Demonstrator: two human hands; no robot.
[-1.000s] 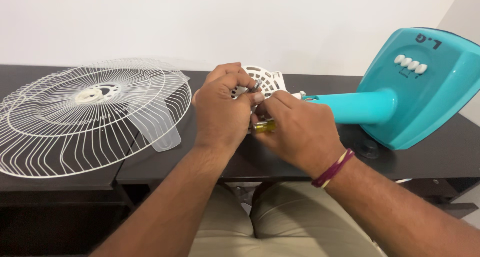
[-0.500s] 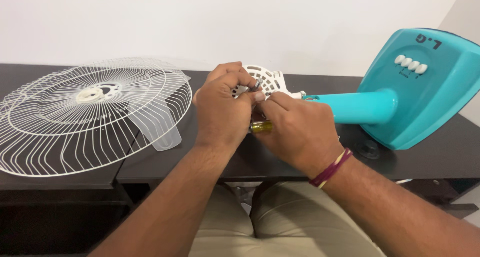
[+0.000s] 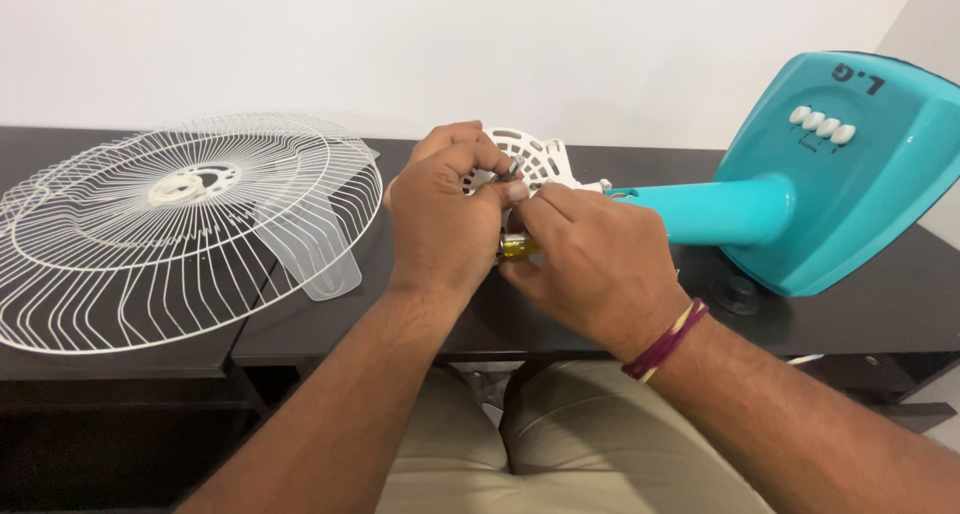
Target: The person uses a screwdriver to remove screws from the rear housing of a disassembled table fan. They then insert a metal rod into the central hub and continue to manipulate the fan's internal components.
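Note:
A white vented fan motor housing (image 3: 540,159) lies on the black table (image 3: 860,304), joined to a teal fan neck (image 3: 715,212) and teal base (image 3: 860,174). My left hand (image 3: 445,219) grips the housing's near side, fingers curled over it. My right hand (image 3: 590,264) presses against the left one and is closed on a screwdriver with a yellow handle (image 3: 517,246); its metal shaft (image 3: 514,167) points up at the housing. Most of the tool is hidden by my fingers.
A white wire fan guard (image 3: 150,234) lies flat at the left, with a clear fan blade (image 3: 320,254) poking out beneath it. White push buttons (image 3: 822,124) sit on the teal base. A white wall stands behind the table. My lap is below the table edge.
Both hands have stayed locked together at the housing. The white housing has tilted slightly and shows a little more above my fingers.

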